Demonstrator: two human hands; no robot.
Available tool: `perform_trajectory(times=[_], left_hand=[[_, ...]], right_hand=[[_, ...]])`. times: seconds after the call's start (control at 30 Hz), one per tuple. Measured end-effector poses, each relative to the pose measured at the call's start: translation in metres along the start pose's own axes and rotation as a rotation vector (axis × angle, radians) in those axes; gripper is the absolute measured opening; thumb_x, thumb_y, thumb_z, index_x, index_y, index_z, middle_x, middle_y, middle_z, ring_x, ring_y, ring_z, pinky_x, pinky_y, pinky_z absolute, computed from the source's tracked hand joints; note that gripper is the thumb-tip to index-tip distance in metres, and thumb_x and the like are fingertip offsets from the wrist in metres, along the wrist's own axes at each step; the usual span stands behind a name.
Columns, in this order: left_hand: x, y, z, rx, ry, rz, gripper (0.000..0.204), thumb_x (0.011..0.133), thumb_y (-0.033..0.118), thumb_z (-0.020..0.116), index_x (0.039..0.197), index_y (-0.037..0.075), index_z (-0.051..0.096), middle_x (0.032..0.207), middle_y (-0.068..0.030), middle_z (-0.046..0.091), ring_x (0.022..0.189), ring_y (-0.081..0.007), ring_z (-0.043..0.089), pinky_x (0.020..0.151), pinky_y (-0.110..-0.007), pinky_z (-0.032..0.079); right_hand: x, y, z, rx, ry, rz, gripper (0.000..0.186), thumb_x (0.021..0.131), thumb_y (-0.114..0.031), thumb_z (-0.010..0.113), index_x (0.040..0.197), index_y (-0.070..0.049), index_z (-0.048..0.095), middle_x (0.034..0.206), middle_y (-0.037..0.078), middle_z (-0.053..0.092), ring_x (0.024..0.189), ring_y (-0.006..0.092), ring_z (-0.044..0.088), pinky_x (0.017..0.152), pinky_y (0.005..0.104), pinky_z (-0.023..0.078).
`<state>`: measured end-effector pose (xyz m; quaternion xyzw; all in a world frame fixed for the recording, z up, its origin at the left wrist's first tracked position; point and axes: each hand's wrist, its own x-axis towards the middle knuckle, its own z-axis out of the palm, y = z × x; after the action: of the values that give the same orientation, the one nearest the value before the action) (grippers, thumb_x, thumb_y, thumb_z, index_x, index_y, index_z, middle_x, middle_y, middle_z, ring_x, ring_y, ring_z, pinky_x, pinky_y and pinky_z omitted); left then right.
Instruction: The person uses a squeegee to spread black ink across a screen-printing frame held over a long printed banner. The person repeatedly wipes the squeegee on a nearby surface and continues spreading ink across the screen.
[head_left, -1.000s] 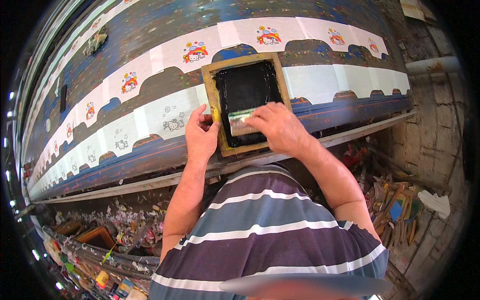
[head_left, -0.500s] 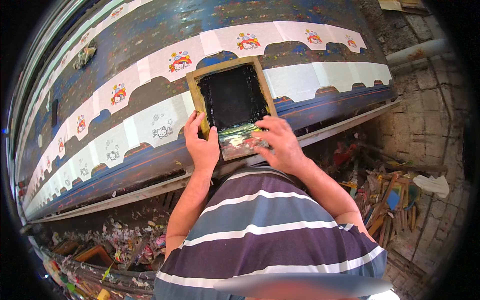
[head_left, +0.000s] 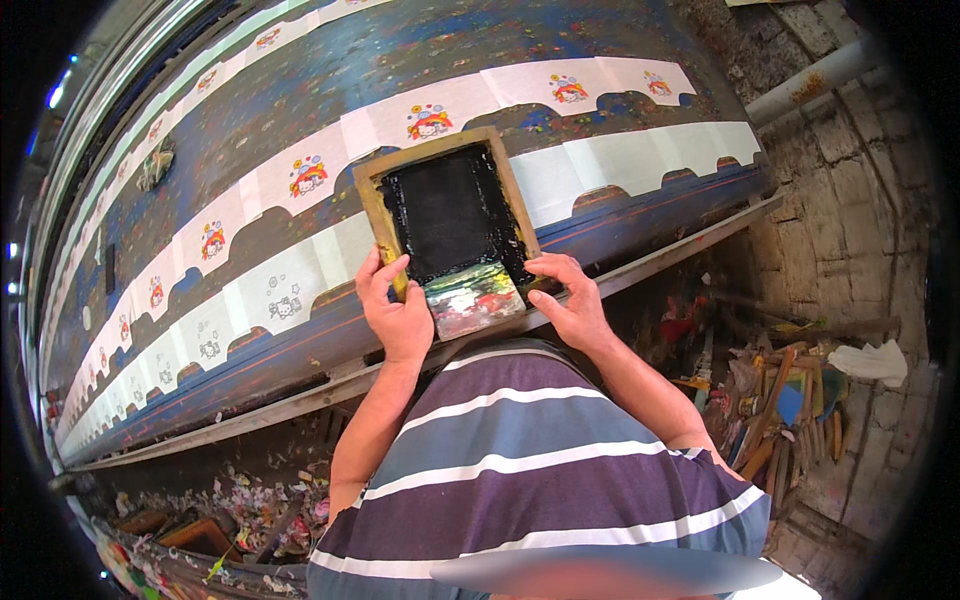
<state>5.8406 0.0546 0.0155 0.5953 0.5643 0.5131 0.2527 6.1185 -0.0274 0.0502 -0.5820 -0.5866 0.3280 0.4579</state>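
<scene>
A wooden screen-printing frame [head_left: 521, 213] with a dark mesh [head_left: 440, 215] lies tilted over the near row of white fabric pieces [head_left: 610, 165]. My left hand [head_left: 398, 315] holds its left side, thumb and fingers around the wood. At the frame's lower right, my right hand [head_left: 572, 300] closes on the right side rail. Between my hands a flat, paint-smeared squeegee [head_left: 475, 303] rests on the near end of the frame, with neither hand on it. Left of the frame, a fabric piece carries a grey outline cartoon print [head_left: 285, 298]. What lies under the frame is hidden.
Farther back runs a row of pieces with coloured rainbow prints [head_left: 430, 122]. The long paint-spotted table [head_left: 480, 55] ends at a metal rail [head_left: 680, 233]. A crumpled rag [head_left: 155, 168] sits at far left. Wood scraps [head_left: 775, 420] and a white cloth [head_left: 868, 362] lie on the floor.
My right hand has left the squeegee and now grips the frame's right side. The frame sits slightly farther right of the nearest outline print. My left hand keeps its hold.
</scene>
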Motion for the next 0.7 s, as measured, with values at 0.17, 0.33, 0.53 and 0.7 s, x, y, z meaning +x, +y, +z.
perform_trajectory(times=[0.17,0.33,0.53,0.7], left_hand=[[-0.013,0.027,0.074,-0.022,0.000,0.036,0.046,0.084,-0.015,0.071,0.124,0.006,0.081,0.155,-0.0239,0.063,0.147,-0.0400,0.061,0.126,-0.046,0.048],[-0.025,0.043,0.125,-0.076,0.048,0.032,0.043,0.083,-0.014,0.071,0.119,0.006,0.082,0.152,-0.0235,0.067,0.145,-0.0402,0.063,0.127,-0.047,0.047],[-0.031,0.049,0.141,-0.052,0.055,-0.048,0.042,0.083,-0.014,0.074,0.118,0.008,0.083,0.155,-0.0229,0.066,0.147,-0.0404,0.062,0.126,-0.047,0.048],[-0.030,0.050,0.148,-0.105,0.051,-0.085,0.040,0.083,-0.013,0.074,0.117,0.007,0.083,0.156,-0.0226,0.067,0.148,-0.0394,0.062,0.126,-0.046,0.048]], right_hand=[[0.005,0.033,-0.073,-0.034,0.003,-0.008,0.041,0.093,-0.007,0.085,0.134,-0.004,0.079,0.140,0.015,0.078,0.143,0.0361,0.064,0.125,0.0491,0.046],[0.010,0.052,-0.125,-0.049,-0.048,-0.029,0.042,0.093,-0.006,0.084,0.135,-0.005,0.079,0.140,0.015,0.077,0.148,0.0393,0.061,0.129,0.0521,0.043],[0.017,0.061,-0.153,-0.043,-0.142,-0.044,0.041,0.095,-0.011,0.085,0.135,-0.005,0.079,0.143,0.015,0.076,0.150,0.0403,0.060,0.130,0.0546,0.042],[0.018,0.068,-0.157,-0.050,-0.138,-0.056,0.041,0.095,-0.012,0.085,0.135,-0.005,0.079,0.143,0.015,0.076,0.150,0.0401,0.060,0.130,0.0541,0.042]])
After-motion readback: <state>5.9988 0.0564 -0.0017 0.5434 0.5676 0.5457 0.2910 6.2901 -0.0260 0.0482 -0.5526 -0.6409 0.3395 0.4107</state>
